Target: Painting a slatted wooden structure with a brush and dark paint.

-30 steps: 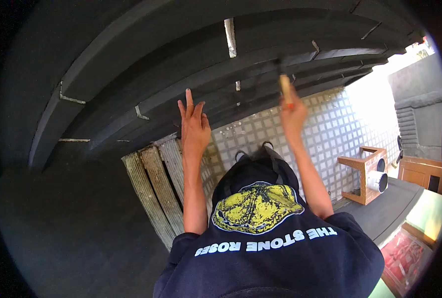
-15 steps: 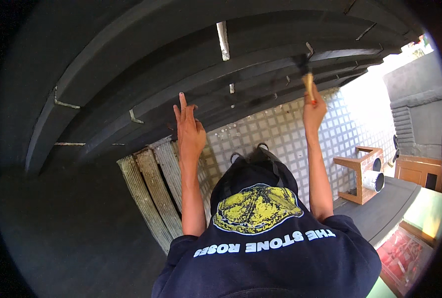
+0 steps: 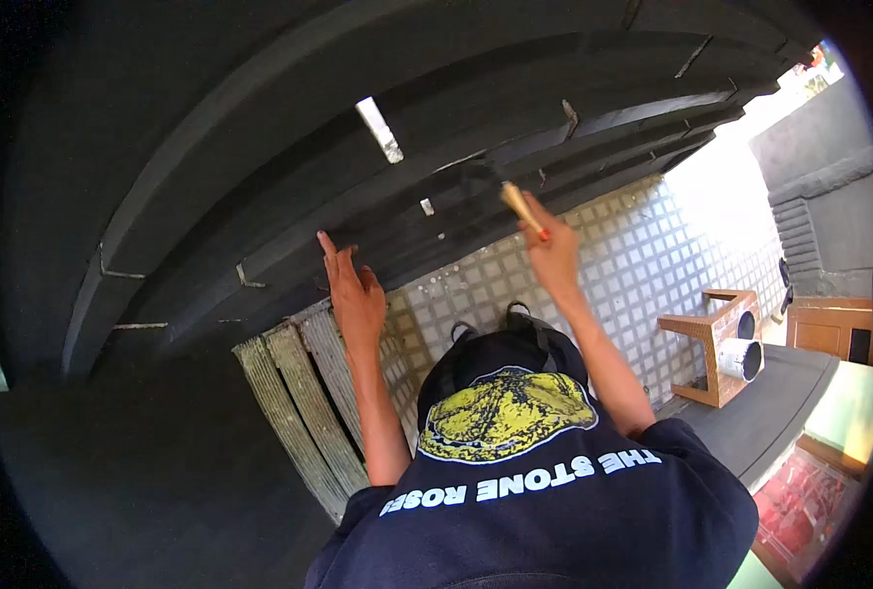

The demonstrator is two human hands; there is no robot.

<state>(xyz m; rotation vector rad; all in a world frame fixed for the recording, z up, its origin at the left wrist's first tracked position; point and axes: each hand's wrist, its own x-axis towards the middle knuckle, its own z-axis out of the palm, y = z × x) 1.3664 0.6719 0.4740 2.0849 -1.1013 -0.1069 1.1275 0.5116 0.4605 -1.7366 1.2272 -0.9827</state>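
The right hand grips a paintbrush against a dark beam; the left hand presses flat and open on the beam.

I see both arms raised up and stretched away from the body, the forearms bare. The left hand is open, its fingers straight and close together, pointing upward, and the back of the hand faces me. The left elbow is nearly straight. The right hand is higher and more to the right side; its fingers are curled closed in a fist around a thin handle, and the wrist is bent a little. The right forearm goes up in a slanted line from the shoulder.
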